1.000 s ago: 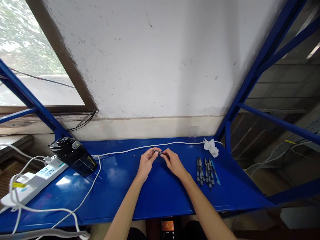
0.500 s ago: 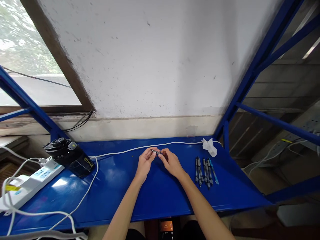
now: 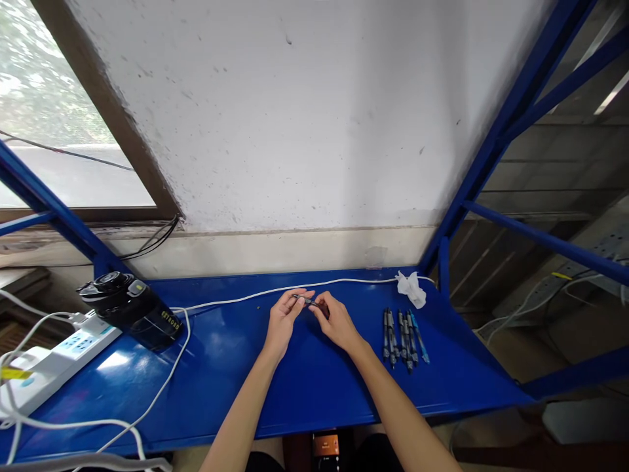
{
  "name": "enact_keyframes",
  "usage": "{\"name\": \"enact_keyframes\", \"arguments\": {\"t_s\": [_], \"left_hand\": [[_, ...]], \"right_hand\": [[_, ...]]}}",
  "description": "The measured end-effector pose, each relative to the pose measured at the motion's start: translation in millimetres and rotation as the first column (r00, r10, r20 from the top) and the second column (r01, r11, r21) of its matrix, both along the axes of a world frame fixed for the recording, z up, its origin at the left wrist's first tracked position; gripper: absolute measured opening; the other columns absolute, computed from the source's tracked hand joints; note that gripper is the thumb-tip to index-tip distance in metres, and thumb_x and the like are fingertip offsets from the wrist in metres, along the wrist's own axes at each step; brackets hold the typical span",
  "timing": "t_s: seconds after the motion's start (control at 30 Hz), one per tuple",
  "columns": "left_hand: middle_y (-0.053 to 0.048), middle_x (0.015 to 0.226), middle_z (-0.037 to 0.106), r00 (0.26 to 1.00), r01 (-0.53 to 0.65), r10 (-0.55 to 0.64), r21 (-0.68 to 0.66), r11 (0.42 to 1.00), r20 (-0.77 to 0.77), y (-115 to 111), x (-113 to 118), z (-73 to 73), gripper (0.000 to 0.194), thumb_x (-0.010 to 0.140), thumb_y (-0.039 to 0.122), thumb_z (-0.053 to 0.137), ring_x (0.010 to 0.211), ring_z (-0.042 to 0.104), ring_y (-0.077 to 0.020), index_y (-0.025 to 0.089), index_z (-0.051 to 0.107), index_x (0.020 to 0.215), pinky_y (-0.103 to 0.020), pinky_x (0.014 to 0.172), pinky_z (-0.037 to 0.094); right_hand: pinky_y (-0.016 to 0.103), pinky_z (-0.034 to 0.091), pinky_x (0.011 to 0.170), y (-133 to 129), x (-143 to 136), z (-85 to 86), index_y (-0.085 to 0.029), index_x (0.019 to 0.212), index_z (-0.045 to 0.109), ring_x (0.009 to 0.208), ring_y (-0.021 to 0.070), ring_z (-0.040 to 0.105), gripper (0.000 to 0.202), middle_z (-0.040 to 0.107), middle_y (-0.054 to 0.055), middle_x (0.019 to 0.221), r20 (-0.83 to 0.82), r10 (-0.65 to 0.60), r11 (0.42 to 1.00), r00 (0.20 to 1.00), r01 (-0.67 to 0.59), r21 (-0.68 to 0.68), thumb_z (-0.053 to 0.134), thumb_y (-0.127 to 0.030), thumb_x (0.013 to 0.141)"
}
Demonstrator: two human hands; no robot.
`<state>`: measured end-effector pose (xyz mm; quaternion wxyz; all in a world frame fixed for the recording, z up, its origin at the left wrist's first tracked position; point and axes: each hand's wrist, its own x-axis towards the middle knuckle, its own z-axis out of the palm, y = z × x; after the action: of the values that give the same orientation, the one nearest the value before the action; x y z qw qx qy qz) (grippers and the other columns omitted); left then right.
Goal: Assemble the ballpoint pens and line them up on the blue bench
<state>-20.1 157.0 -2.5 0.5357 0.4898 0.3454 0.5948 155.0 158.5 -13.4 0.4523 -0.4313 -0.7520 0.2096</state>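
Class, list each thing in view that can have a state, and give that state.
Held pen, gripped from both sides
Left hand, closed on it
Right hand, closed on it
Dark pens, lying grouped
Blue pen, lying
Tissue, crumpled
Bottle, lid on
Power strip, plugs inserted
Screen, lit

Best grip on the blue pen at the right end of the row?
Probably the lower half of the blue pen's barrel, pinched across its width from above. It lies flat on the table, slim and slanted, and that half angles away from the black pens on its left; the upper ends crowd together.
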Motion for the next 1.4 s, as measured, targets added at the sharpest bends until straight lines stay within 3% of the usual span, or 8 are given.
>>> {"name": "enact_keyframes", "arguments": {"t_s": [0.23,0.4,0.6,0.73,0.9,1.1,1.23,1.4], "left_hand": [[-0.014,0.125,0.08,0.997,-0.049,0.05,0.012,0.999,-0.066,2.9,-2.0,-3.9,0.03,0.095,0.048,0.077,0.115,0.074,-0.0297,0.021,0.076,0.106,-0.041,0.102,0.053],[-0.012,0.123,0.079,0.992,-0.078,0.079,0.015,0.997,-0.101,2.2,-5.0,-3.9,0.032,0.094,0.049,0.077,0.119,0.071,-0.0305,0.022,0.079,0.111,-0.037,0.096,0.055],[-0.009,0.114,0.08,0.995,-0.088,0.086,-0.04,0.995,-0.042,1.6,-1.0,-3.7,0.039,0.088,0.046,0.083,0.111,0.073,-0.0276,0.023,0.078,0.119,-0.035,0.095,0.056],[-0.007,0.103,0.08,0.988,-0.137,0.132,-0.053,0.989,-0.084,2.3,-1.4,-5.0,0.029,0.089,0.046,0.083,0.099,0.073,-0.0238,0.023,0.079,0.107,-0.031,0.088,0.055],[-0.009,0.11,0.08,0.983,-0.151,0.144,-0.06,0.987,-0.113,2.4,-4.0,-4.2,0.027,0.09,0.045,0.082,0.103,0.072,-0.0253,0.022,0.081,0.104,-0.031,0.086,0.055],[-0.01,0.117,0.081,0.993,-0.109,0.102,-0.11,0.988,-0.065,2.7,-3.7,-7.3,0.031,0.089,0.045,0.083,0.114,0.072,-0.0294,0.022,0.081,0.11,-0.035,0.097,0.055],[-0.012,0.122,0.081,0.994,-0.09,0.082,-0.13,0.987,-0.069,1.6,-2.8,-6.3,0.037,0.089,0.048,0.083,0.121,0.071,-0.0319,0.022,0.08,0.115,-0.039,0.105,0.052],[-0.012,0.119,0.081,0.994,-0.081,0.071,-0.125,0.989,-0.079,-3.9,0.0,6.0,0.036,0.09,0.049,0.08,0.121,0.071,-0.0327,0.02,0.08,0.112,-0.042,0.11,0.05]], "right_hand": [[0.033,0.051,0.082,1.7,1.1,3.0,-0.026,0.111,0.068,0.089,0.0232,0.068,0.023,0.073,0.007,0.102,-0.001,0.005,0.997,1.0,-0.004,0.081,0.051,-0.041,0.111],[0.032,0.05,0.078,-0.5,0.6,4.6,-0.026,0.098,0.069,0.079,0.0212,0.066,0.038,0.07,0.005,0.09,0.031,0.02,0.998,0.999,-0.022,0.053,0.039,-0.039,0.115],[0.029,0.048,0.066,-0.9,-1.7,-1.1,-0.026,0.111,0.062,0.069,0.019,0.062,0.019,0.067,0.0,0.085,-0.022,-0.033,0.999,0.999,0.033,-0.009,0.059,-0.045,0.107],[0.03,0.048,0.072,-1.8,-0.1,2.7,-0.026,0.104,0.065,0.078,0.0208,0.065,0.019,0.07,0.003,0.09,0.045,-0.026,0.999,0.999,0.024,0.038,0.052,-0.039,0.111],[0.031,0.049,0.078,-3.7,0.9,8.7,-0.028,0.109,0.07,0.086,0.0217,0.068,0.031,0.071,0.005,0.098,0.099,0.021,0.999,0.995,-0.025,0.041,0.041,-0.037,0.115],[0.03,0.048,0.07,-3.9,0.0,2.4,-0.027,0.116,0.062,0.075,0.0207,0.065,0.018,0.07,0.001,0.09,0.007,-0.014,0.999,1.0,0.014,-0.039,0.057,-0.042,0.108],[0.029,0.046,0.073,-3.2,1.4,2.3,-0.026,0.103,0.063,0.078,0.0204,0.065,0.02,0.071,0.002,0.09,-0.009,0.005,0.999,1.0,-0.005,-0.042,0.05,-0.04,0.111],[0.027,0.043,0.075,-2.7,2.6,6.0,-0.024,0.105,0.067,0.079,0.0181,0.064,0.026,0.072,0.002,0.094,-0.016,0.052,0.998,0.999,-0.053,-0.044,0.047,-0.039,0.113]]}}
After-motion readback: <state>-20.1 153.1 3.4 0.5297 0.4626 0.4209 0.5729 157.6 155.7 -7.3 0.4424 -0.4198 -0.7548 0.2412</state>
